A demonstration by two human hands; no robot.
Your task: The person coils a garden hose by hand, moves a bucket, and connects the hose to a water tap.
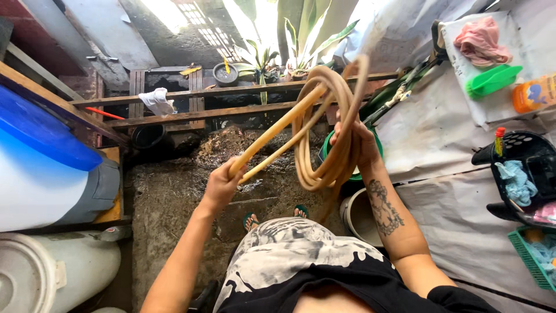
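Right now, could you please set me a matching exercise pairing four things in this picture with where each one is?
Things:
1. tan hose
2. green scoop
3. blue-lidded barrel
4. white cloth

Places:
A. draped on the wooden rail, upper left
B. coiled in the right hand, two strands running to the left hand
C. on the white sheet, upper right
D. at the left edge

Pairs: 1-B, 2-C, 3-D, 4-A

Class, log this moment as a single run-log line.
left hand: grips two hose strands | right hand: holds coiled tan hose upright | below: wet ground, grey bucket
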